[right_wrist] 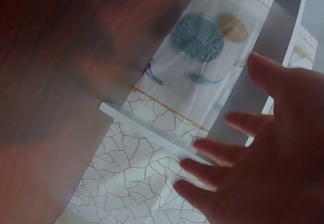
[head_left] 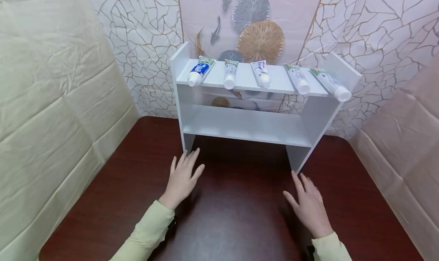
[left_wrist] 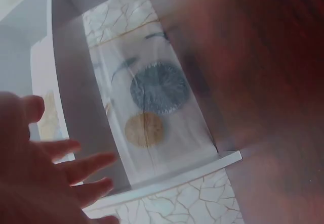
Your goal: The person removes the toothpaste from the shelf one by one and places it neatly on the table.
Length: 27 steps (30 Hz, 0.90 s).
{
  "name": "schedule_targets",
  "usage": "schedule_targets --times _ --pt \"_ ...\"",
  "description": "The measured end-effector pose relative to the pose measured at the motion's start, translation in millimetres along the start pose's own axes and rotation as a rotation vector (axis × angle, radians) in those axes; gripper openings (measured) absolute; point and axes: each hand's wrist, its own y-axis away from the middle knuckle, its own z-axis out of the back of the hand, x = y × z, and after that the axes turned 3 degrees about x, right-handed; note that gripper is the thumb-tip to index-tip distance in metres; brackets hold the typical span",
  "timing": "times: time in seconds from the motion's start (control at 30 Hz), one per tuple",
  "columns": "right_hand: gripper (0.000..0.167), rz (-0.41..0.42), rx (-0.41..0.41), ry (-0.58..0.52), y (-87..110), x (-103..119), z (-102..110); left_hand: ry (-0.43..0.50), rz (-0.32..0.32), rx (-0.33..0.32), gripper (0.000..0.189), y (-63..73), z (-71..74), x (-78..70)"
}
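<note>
A white two-tier shelf (head_left: 247,124) stands at the back of the dark red-brown table (head_left: 223,215). Along its top board lie several toothpaste tubes, caps toward me: a blue-and-green one (head_left: 201,71) at the left, a white one with a green end (head_left: 231,74), a white one (head_left: 261,73) in the middle, then two more green-ended tubes (head_left: 297,79) (head_left: 330,84) at the right. My left hand (head_left: 183,179) reaches over the table near the shelf's left leg, fingers spread, holding nothing. Near the right leg, my right hand (head_left: 308,204) is likewise spread and holds nothing.
The shelf's lower board (head_left: 247,122) bears nothing visible. Behind it hangs a patterned cloth (head_left: 154,44) with crackle lines, discs and fish. Cream cloth walls (head_left: 58,93) flank the table on both sides. The rightmost tube's cap juts past the shelf's front edge.
</note>
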Motion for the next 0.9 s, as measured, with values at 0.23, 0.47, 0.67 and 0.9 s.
schedule_targets --times 0.23,0.47,0.67,0.9 --pt "0.048 -0.029 0.089 -0.032 2.3 6 3 0.170 0.074 -0.150 0.052 -14.8 17.7 4.7" --pt "0.024 0.000 0.103 -0.051 1.6 13 0 0.300 0.135 -0.230 0.055 -34.6 28.4 12.1" --pt "0.014 0.061 0.118 -0.042 1.7 23 -7 0.439 0.189 -0.243 0.060 -54.6 31.7 19.6" --pt "0.019 0.090 0.120 -0.056 -0.6 31 -12 0.586 0.115 -0.305 0.070 -81.6 27.4 18.8"
